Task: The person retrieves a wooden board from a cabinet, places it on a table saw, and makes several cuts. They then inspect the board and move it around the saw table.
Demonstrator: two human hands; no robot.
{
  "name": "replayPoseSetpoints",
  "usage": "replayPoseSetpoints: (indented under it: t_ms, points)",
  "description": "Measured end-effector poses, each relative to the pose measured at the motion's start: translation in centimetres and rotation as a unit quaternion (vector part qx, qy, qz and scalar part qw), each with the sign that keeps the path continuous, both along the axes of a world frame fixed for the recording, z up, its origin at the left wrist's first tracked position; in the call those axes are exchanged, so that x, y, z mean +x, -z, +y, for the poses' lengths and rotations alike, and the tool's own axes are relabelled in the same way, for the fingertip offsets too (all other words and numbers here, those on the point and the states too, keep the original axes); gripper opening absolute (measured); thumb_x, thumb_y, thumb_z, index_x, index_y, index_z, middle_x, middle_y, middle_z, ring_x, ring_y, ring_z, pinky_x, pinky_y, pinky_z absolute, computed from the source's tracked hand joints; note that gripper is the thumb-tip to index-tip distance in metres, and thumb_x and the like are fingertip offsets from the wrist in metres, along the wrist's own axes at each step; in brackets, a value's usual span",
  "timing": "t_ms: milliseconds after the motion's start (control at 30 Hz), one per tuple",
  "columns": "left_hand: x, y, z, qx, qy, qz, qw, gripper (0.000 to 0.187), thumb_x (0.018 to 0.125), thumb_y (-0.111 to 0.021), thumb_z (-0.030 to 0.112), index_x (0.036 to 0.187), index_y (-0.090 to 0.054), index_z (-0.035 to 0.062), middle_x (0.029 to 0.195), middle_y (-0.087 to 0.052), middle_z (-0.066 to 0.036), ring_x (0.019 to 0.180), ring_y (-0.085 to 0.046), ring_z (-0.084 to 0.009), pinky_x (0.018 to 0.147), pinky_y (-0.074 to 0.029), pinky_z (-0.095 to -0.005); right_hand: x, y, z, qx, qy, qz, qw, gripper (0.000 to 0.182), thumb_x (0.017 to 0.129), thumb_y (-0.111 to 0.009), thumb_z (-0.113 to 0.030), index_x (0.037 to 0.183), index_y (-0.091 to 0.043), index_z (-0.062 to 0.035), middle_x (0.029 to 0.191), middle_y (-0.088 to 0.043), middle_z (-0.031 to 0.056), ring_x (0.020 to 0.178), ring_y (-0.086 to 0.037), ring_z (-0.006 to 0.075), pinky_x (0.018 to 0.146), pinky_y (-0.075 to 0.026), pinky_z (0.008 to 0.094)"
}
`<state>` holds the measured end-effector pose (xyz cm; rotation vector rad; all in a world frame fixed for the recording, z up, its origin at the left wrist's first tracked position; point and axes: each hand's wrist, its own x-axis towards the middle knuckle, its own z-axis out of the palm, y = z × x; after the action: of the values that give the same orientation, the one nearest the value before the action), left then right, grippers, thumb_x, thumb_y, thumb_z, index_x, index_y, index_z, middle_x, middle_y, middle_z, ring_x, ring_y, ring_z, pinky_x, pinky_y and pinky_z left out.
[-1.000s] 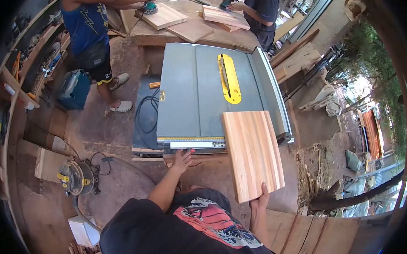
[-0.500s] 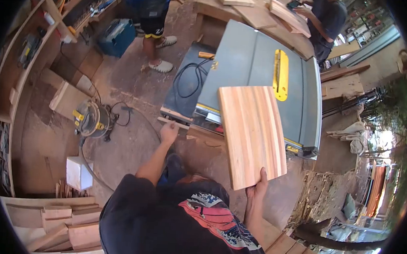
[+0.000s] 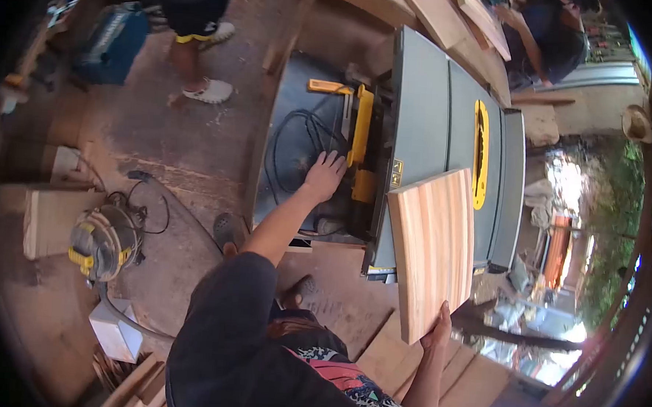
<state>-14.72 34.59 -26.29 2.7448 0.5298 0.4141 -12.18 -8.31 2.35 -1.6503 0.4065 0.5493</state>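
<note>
My right hand (image 3: 438, 333) grips a striped, glued-up wooden board (image 3: 434, 253) by its lower edge, thumb on the face. The board stands tilted in front of the grey table saw top (image 3: 437, 128) and overlaps it in this view. My left hand (image 3: 325, 176) reaches out with its fingers spread, over the dark shelf beside the saw. Its fingertips are close to a yellow guard-like part (image 3: 361, 124) at the saw's side. A coiled black cable (image 3: 285, 139) lies on that shelf, left of the hand.
A yellow-and-black shop vacuum (image 3: 103, 243) with a hose stands on the floor at left, near a white box (image 3: 117, 329). A teal tool case (image 3: 113, 43) is further back. One person stands at upper left; another works at the bench with boards (image 3: 442, 22).
My left hand has moved up and forward from the saw's front corner to its side, fingers now spread. The view has shifted, and the board in my right hand appears further right and turned.
</note>
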Motion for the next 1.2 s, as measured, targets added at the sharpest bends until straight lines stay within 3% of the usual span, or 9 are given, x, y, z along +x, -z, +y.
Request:
replayPoseSetpoints:
  t_ms: [167,300,500,700,833,900,967,1133,1200]
  points:
    - [-0.3,0.7,1.0,-0.113,0.107,0.101,0.983,0.037,0.085,-0.064,0.019,0.119,-0.066,0.0047,0.109,-0.068,-0.013,0.116,-0.059,-0.0288,0.104,-0.04,-0.0459,-2.6,-0.9,0.2,-0.18,0.001,-0.079,0.98,0.054,0.101,-0.059,-0.037,0.141,-0.045,-0.0016,0.13,-0.06,0.0115,0.118,-0.06,0.0237,0.097,-0.051,0.038]
    - [-6.6,-4.2,1.1,-0.215,0.127,0.124,0.96,0.047,0.086,-0.068,0.027,0.125,-0.063,0.0022,0.11,-0.067,-0.017,0.112,-0.059,-0.0316,0.102,-0.04,-0.0458,-3.9,-1.6,1.2,-0.137,0.023,-0.083,0.987,0.05,0.103,-0.057,-0.033,0.141,-0.045,-0.0017,0.13,-0.058,0.0116,0.119,-0.059,0.0225,0.098,-0.051,0.038]
    - [-5.3,-2.9,8.0,-0.132,0.001,-0.089,0.987,0.037,0.083,-0.072,0.022,0.112,-0.067,0.0009,0.124,-0.06,-0.017,0.122,-0.051,-0.0355,0.103,-0.04,-0.048,-4.6,-2.1,3.4,-0.165,0.022,-0.11,0.98,0.061,0.104,-0.052,-0.038,0.15,-0.036,-0.0013,0.148,-0.045,0.0171,0.137,-0.045,0.0274,0.113,-0.038,0.0408]
    - [0.9,-3.1,16.6,-0.132,-0.216,0.058,0.966,0.075,0.083,-0.077,0.029,0.143,-0.041,0.0019,0.133,-0.051,-0.02,0.127,-0.046,-0.0363,0.104,-0.04,-0.0498,-6.0,-0.2,3.1,-0.104,0.053,-0.164,0.98,0.072,0.104,-0.039,-0.055,0.16,-0.024,-0.0121,0.159,-0.036,0.0096,0.143,-0.039,0.0255,0.118,-0.029,0.0388]
    - [-3.1,-1.0,13.7,-0.155,-0.14,0.199,0.958,0.089,0.082,-0.08,0.034,0.15,-0.032,0.0029,0.133,-0.049,-0.02,0.124,-0.051,-0.0386,0.102,-0.043,-0.049,-9.7,2.1,-1.3,-0.146,0.129,-0.064,0.979,0.062,0.107,-0.037,-0.044,0.155,-0.031,-0.0043,0.155,-0.04,0.0171,0.137,-0.046,0.0296,0.111,-0.042,0.043]
    - [-5.9,1.7,13.2,-0.159,-0.181,0.163,0.957,0.079,0.083,-0.079,0.03,0.145,-0.041,-0.0007,0.125,-0.059,-0.021,0.111,-0.061,-0.0384,0.093,-0.049,-0.0483,-12.2,5.5,-5.7,-0.247,0.101,0.012,0.964,0.059,0.105,-0.042,-0.042,0.153,-0.033,-0.0104,0.147,-0.043,0.0179,0.122,-0.056,0.0351,0.08,-0.057,0.0527]
    - [-8.9,0.9,13.2,-0.376,-0.216,0.052,0.9,0.057,0.086,-0.076,0.025,0.132,-0.059,-0.0027,0.101,-0.07,-0.018,0.09,-0.068,-0.0301,0.083,-0.052,-0.0441,-13.3,8.5,-7.2,-0.262,0.088,0.073,0.958,0.056,0.104,-0.047,-0.041,0.148,-0.037,-0.0093,0.139,-0.047,0.0196,0.108,-0.062,0.0337,0.072,-0.058,0.0405]
    - [-17.1,-9.6,13.7,-0.526,-0.264,-0.125,0.799,0.037,0.092,-0.072,0.026,0.118,-0.07,-0.0009,0.08,-0.069,-0.005,0.065,-0.055,-0.0104,0.061,-0.046,-0.0278,-14.9,12.2,-3.8,-0.332,-0.05,0.089,0.938,0.05,0.104,-0.049,-0.033,0.139,-0.049,0.0019,0.134,-0.059,0.0208,0.104,-0.065,0.0326,0.078,-0.056,0.041]
    - [-20.8,-13.9,13.1,-0.6,-0.261,-0.171,0.736,0.036,0.097,-0.068,0.027,0.119,-0.068,-0.0017,0.075,-0.064,0.003,0.057,-0.047,-0.0025,0.05,-0.035,-0.0202,-15.1,18.5,-7.1,-0.35,-0.284,-0.021,0.893,0.047,0.101,-0.054,-0.04,0.131,-0.057,-0.0027,0.109,-0.067,0.0139,0.092,-0.067,0.0267,0.074,-0.056,0.037]
